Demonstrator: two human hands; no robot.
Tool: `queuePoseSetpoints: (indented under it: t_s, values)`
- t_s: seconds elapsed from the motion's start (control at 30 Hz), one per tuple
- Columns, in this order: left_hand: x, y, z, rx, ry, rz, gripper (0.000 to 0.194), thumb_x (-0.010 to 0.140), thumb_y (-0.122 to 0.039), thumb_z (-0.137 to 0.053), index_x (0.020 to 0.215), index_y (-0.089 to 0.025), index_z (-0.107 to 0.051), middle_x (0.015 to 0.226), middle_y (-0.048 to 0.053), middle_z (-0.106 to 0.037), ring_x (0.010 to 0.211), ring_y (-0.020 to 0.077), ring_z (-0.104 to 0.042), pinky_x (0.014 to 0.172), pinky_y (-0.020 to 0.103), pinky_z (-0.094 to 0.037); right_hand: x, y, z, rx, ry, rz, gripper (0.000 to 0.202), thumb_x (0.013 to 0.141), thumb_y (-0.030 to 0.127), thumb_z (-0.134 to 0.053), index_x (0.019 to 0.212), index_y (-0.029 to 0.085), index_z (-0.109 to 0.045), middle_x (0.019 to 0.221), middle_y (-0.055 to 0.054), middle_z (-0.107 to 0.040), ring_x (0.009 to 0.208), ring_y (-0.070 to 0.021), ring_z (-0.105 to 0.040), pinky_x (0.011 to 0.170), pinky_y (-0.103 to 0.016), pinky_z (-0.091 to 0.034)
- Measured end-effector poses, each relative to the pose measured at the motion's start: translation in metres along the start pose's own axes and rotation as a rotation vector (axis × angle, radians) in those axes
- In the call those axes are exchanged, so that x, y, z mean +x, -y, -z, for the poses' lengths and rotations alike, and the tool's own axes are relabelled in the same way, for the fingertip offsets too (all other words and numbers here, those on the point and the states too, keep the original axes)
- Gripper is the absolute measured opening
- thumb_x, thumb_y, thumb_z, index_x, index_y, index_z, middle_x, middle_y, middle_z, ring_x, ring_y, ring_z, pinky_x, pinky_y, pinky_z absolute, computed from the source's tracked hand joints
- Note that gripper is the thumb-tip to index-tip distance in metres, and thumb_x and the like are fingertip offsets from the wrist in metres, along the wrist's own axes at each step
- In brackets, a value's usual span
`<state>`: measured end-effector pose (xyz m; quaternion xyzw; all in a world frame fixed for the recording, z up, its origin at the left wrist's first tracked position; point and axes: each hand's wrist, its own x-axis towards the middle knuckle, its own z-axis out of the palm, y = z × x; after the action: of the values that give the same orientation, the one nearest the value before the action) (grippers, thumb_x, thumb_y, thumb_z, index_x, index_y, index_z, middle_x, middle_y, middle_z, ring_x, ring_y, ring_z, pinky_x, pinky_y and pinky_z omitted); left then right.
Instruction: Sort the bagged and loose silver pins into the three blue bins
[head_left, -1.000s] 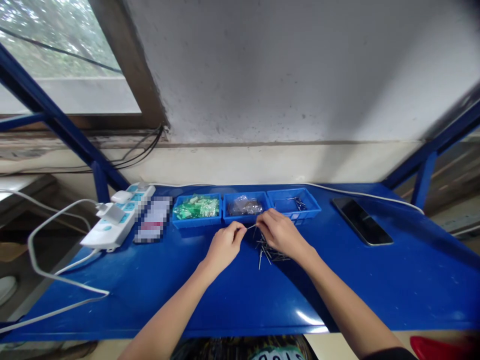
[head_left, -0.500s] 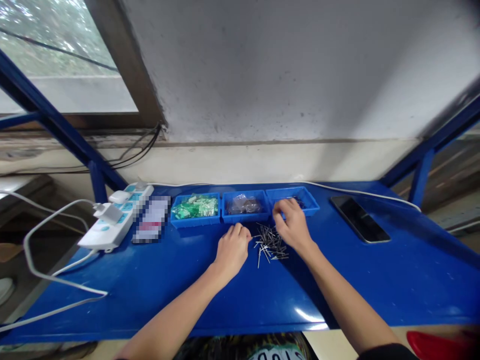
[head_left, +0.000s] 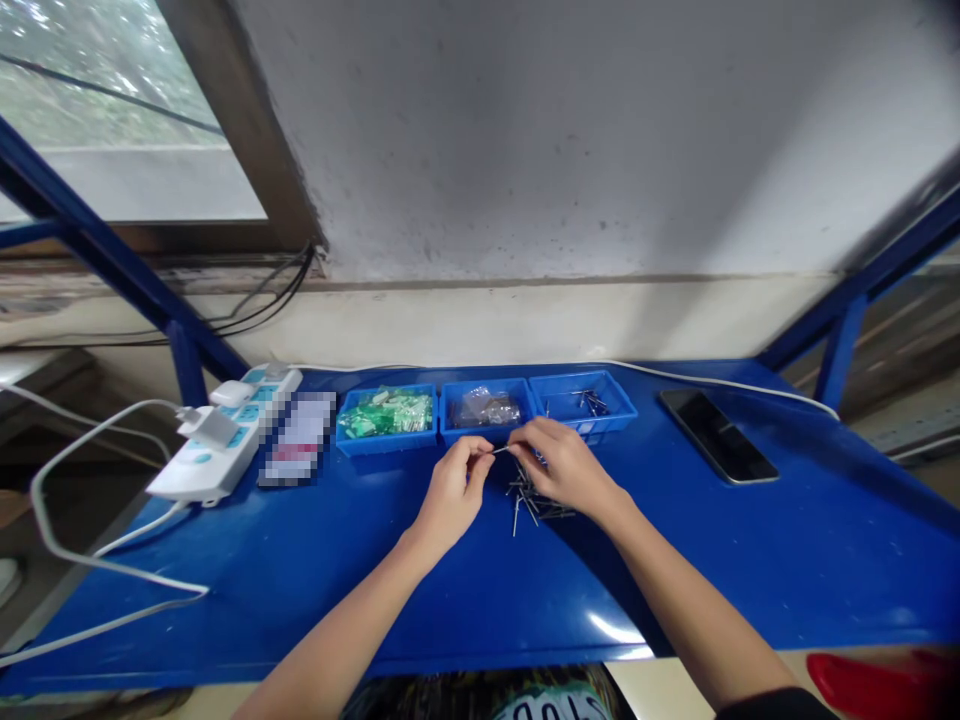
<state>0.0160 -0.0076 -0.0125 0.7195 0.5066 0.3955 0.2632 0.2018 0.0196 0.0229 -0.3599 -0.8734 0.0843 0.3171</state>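
Note:
My left hand [head_left: 454, 490] pinches a thin silver metal pin [head_left: 500, 450] between thumb and forefinger. At the pin's other end are the closed fingertips of my right hand [head_left: 562, 462], so the pin bridges both hands. Below my right hand lies a loose pile of similar thin metal pins [head_left: 526, 500], rivet-like in shape and partly hidden by that hand. Just behind is a blue bin [head_left: 616, 424] with a few dark metal pins [head_left: 592, 402] inside.
The middle blue bin [head_left: 459, 437] holds clear plastic bags; the left one [head_left: 352, 446] holds green-looking packets. A white power strip [head_left: 196, 480] with chargers and a pixelated item [head_left: 300, 440] stand left. A phone [head_left: 718, 436] lies right. White cables [head_left: 150, 572] cross the blue table [head_left: 315, 590].
My right hand has moved from over the right bin, left and toward me, to meet my left hand at the pin. The metal pins inside that bin are now visible.

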Motion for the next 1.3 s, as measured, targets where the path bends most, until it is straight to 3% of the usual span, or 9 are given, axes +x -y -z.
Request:
queuePoseSetpoints:
  t_s: [0.2, 0.27, 0.37, 0.57, 0.67, 0.8, 0.93, 1.07, 1.3]
  values:
    - [-0.006, -0.009, -0.013, 0.412, 0.134, -0.085, 0.013, 0.086, -0.032, -0.055, 0.095, -0.023, -0.06, 0.093, 0.003, -0.063, 0.092, 0.0234, -0.053, 0.078, 0.038, -0.038, -0.006, -0.029, 0.02, -0.297, -0.474, -0.296, 0.018, 0.089, 0.032, -0.047, 0.094, 0.018, -0.058, 0.078, -0.007, -0.058, 0.078, -0.0219, -0.051, 0.074, -0.037, -0.042]
    - [-0.009, -0.01, -0.016, 0.487, 0.156, -0.116, 0.011, 0.089, -0.026, -0.051, 0.086, -0.022, -0.06, 0.093, 0.004, -0.063, 0.091, 0.0227, -0.052, 0.077, 0.038, -0.036, -0.007, -0.033, 0.022, -0.304, -0.526, -0.337, 0.019, 0.088, 0.033, -0.048, 0.095, 0.019, -0.059, 0.08, -0.007, -0.057, 0.081, -0.023, -0.052, 0.077, -0.039, -0.042]
    - [-0.01, -0.01, -0.015, 0.511, 0.154, -0.12, 0.014, 0.089, -0.02, -0.047, 0.081, -0.02, -0.058, 0.091, 0.004, -0.063, 0.09, 0.0221, -0.051, 0.076, 0.037, -0.036, -0.006, -0.027, 0.018, -0.188, -0.424, -0.278, 0.016, 0.088, 0.031, -0.048, 0.091, 0.02, -0.06, 0.079, -0.006, -0.059, 0.08, -0.0223, -0.052, 0.076, -0.038, -0.043]
    - [0.0, -0.001, -0.001, 0.295, 0.025, -0.049, 0.014, 0.09, -0.021, -0.044, 0.082, -0.02, -0.055, 0.087, 0.004, -0.06, 0.086, 0.0206, -0.051, 0.078, 0.035, -0.039, -0.001, -0.008, 0.004, -0.028, -0.002, -0.004, 0.012, 0.086, 0.025, -0.051, 0.093, 0.02, -0.06, 0.085, -0.005, -0.061, 0.08, -0.0192, -0.053, 0.078, -0.037, -0.042]
    - [0.005, 0.002, 0.005, 0.169, -0.033, -0.048, 0.015, 0.091, -0.021, -0.043, 0.081, -0.019, -0.054, 0.085, 0.003, -0.06, 0.086, 0.0191, -0.051, 0.079, 0.032, -0.041, 0.0, -0.005, 0.001, -0.018, 0.06, 0.02, 0.013, 0.089, 0.021, -0.046, 0.088, 0.019, -0.058, 0.085, -0.006, -0.059, 0.08, -0.0182, -0.053, 0.078, -0.036, -0.041]
    - [0.003, 0.0, 0.005, 0.184, 0.002, -0.044, 0.016, 0.092, -0.026, -0.044, 0.083, -0.019, -0.056, 0.085, 0.003, -0.061, 0.087, 0.0194, -0.052, 0.078, 0.033, -0.041, 0.0, -0.009, 0.003, -0.026, 0.022, 0.0, 0.016, 0.092, 0.021, -0.04, 0.086, 0.018, -0.055, 0.083, -0.006, -0.058, 0.077, -0.0181, -0.05, 0.074, -0.034, -0.042]
    - [-0.003, -0.002, -0.003, 0.42, 0.105, -0.089, 0.017, 0.084, -0.034, -0.058, 0.096, -0.022, -0.06, 0.093, 0.003, -0.064, 0.096, 0.0247, -0.051, 0.077, 0.037, -0.038, -0.003, -0.027, 0.015, -0.187, -0.236, -0.181, 0.018, 0.092, 0.025, -0.04, 0.084, 0.019, -0.054, 0.079, -0.008, -0.057, 0.078, -0.0213, -0.049, 0.072, -0.035, -0.041]
    - [-0.004, -0.001, -0.004, 0.5, 0.16, -0.097, 0.011, 0.086, -0.02, -0.05, 0.08, -0.021, -0.06, 0.09, 0.003, -0.063, 0.09, 0.0229, -0.05, 0.075, 0.036, -0.037, -0.006, -0.037, 0.024, -0.298, -0.429, -0.346, 0.018, 0.089, 0.034, -0.046, 0.092, 0.019, -0.056, 0.084, -0.009, -0.058, 0.083, -0.0242, -0.05, 0.076, -0.038, -0.041]
    - [0.005, -0.001, 0.012, 0.163, 0.115, -0.09, 0.018, 0.091, -0.02, -0.042, 0.076, -0.019, -0.053, 0.08, 0.002, -0.058, 0.083, 0.0185, -0.049, 0.078, 0.031, -0.039, 0.0, -0.007, 0.005, -0.086, 0.081, 0.018, 0.012, 0.089, 0.025, -0.048, 0.089, 0.019, -0.058, 0.081, -0.005, -0.06, 0.078, -0.0183, -0.052, 0.073, -0.033, -0.04]
